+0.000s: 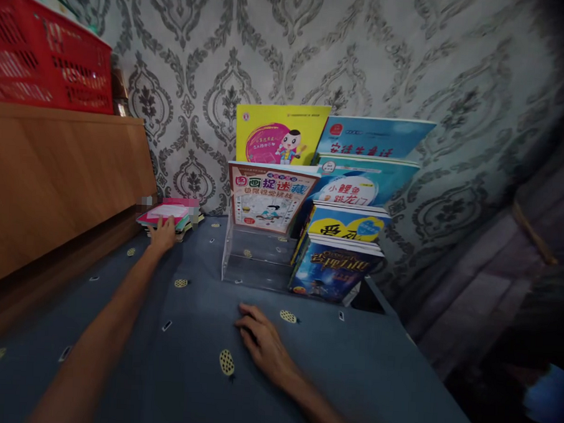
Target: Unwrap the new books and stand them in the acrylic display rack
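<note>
Slippage looks the likeliest trouble: the left hand [163, 234] lies with fingers flat and outstretched on the book stack [170, 213], far back beside the wooden panel [54, 176], gripping nothing, so a drag could fan the loose books. The right hand [262, 341] rests palm-down and empty on the blue cloth [373, 371], fingers loosely bent.

- A clear acrylic rack [256, 260] stands at the far edge of the blue cloth [373, 371], against the patterned wallpaper [270, 42].
- A yellow book [280, 133] stands upright at the rack's back left, with a puzzle book [268, 195] in front of it.
- Four blue-toned books step down the rack's right side, and the dark book [335, 273] is frontmost.
- A red basket [45, 58] sits on the wooden board [54, 176] along the left edge.
- A curtain [495, 258] hangs at the right.
</note>
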Demonstrator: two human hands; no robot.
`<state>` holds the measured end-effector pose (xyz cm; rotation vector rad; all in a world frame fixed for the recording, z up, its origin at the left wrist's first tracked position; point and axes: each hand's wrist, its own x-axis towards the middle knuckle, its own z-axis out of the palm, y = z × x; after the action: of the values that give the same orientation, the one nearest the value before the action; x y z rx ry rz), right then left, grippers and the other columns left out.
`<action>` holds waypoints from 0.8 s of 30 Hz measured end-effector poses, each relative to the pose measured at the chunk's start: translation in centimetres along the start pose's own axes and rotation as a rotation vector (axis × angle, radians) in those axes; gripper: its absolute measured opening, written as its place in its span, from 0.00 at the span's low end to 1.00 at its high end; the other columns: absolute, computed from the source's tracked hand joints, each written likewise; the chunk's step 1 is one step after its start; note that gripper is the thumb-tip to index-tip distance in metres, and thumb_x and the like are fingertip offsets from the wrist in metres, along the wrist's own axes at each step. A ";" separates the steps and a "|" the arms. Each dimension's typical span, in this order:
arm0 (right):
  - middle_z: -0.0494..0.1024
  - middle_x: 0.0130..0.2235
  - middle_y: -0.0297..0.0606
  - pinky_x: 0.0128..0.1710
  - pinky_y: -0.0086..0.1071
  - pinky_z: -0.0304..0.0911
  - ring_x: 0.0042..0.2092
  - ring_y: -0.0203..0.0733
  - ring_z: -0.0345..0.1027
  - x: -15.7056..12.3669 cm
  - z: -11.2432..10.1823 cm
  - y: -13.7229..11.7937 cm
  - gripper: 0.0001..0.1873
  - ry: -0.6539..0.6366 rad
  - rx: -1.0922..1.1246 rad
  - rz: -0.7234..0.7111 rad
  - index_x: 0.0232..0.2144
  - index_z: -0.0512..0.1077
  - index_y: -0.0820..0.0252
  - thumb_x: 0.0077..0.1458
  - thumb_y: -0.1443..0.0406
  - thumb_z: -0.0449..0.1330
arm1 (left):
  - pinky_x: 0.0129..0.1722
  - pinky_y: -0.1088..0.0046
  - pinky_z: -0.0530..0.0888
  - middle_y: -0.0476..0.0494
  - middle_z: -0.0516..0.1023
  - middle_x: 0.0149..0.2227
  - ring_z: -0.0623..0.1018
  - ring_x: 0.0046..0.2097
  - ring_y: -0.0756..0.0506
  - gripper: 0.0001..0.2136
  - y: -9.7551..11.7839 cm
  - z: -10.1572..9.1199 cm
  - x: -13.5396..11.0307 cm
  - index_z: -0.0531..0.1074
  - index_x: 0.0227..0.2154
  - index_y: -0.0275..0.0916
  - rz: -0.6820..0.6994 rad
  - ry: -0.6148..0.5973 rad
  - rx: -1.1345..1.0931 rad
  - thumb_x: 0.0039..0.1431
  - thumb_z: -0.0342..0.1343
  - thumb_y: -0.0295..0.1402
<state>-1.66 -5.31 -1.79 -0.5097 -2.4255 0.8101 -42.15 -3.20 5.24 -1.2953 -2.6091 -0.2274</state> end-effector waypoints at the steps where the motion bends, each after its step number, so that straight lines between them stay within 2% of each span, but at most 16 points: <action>1: 0.72 0.59 0.48 0.61 0.46 0.65 0.62 0.49 0.66 0.0 0.0 0.0 0.14 -0.004 -0.002 0.000 0.46 0.76 0.56 0.64 0.69 0.52 | 0.63 0.32 0.55 0.25 0.59 0.68 0.49 0.72 0.29 0.33 -0.2 0.1 0.0 0.49 0.69 0.31 0.016 0.011 0.022 0.63 0.48 0.31; 4: 0.72 0.59 0.49 0.61 0.46 0.65 0.62 0.49 0.66 0.0 0.0 0.0 0.14 -0.010 -0.007 -0.003 0.46 0.76 0.58 0.64 0.69 0.52 | 0.63 0.35 0.56 0.24 0.65 0.65 0.53 0.71 0.31 0.33 -1.1 0.2 -0.2 0.51 0.68 0.31 0.063 0.047 0.078 0.59 0.49 0.25; 8: 0.72 0.60 0.50 0.62 0.46 0.64 0.63 0.49 0.65 -0.1 -0.1 0.0 0.15 -0.006 -0.012 -0.005 0.46 0.75 0.58 0.65 0.69 0.51 | 0.62 0.43 0.60 0.24 0.71 0.61 0.62 0.68 0.33 0.32 -2.2 -0.3 -0.3 0.57 0.65 0.32 0.123 0.094 0.119 0.55 0.50 0.23; 11: 0.71 0.60 0.50 0.62 0.46 0.64 0.63 0.49 0.65 -0.1 -0.1 -0.1 0.15 -0.023 -0.010 0.007 0.46 0.75 0.59 0.65 0.69 0.51 | 0.60 0.50 0.62 0.27 0.73 0.58 0.66 0.65 0.35 0.27 -2.8 -0.9 -0.1 0.64 0.60 0.33 0.154 0.096 0.125 0.55 0.48 0.23; 15: 0.71 0.61 0.50 0.62 0.48 0.63 0.63 0.50 0.65 -0.1 0.1 0.1 0.14 -0.031 -0.014 0.022 0.46 0.75 0.58 0.64 0.69 0.52 | 0.58 0.53 0.63 0.29 0.75 0.57 0.71 0.61 0.35 0.22 -3.0 -1.5 -0.2 0.70 0.54 0.35 0.200 0.084 0.119 0.58 0.44 0.22; 21: 0.72 0.60 0.50 0.62 0.46 0.64 0.63 0.50 0.66 -0.2 0.4 0.7 0.14 -0.002 -0.011 -0.017 0.46 0.75 0.59 0.65 0.69 0.52 | 0.52 0.57 0.67 0.31 0.81 0.45 0.78 0.51 0.35 0.16 -2.2 -2.5 -1.7 0.74 0.45 0.35 0.259 0.080 0.112 0.66 0.41 0.30; 24: 0.72 0.59 0.50 0.61 0.46 0.65 0.63 0.49 0.66 -0.2 0.5 0.9 0.14 0.009 -0.011 -0.047 0.46 0.75 0.59 0.65 0.69 0.52 | 0.49 0.60 0.69 0.31 0.81 0.44 0.78 0.49 0.36 0.17 -1.1 -3.0 -3.0 0.74 0.43 0.36 0.284 0.087 0.109 0.69 0.40 0.36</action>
<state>-1.65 -4.96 -2.77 -0.4577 -2.4260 0.7736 -40.88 -6.83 7.30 -1.5566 -2.2968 -0.0893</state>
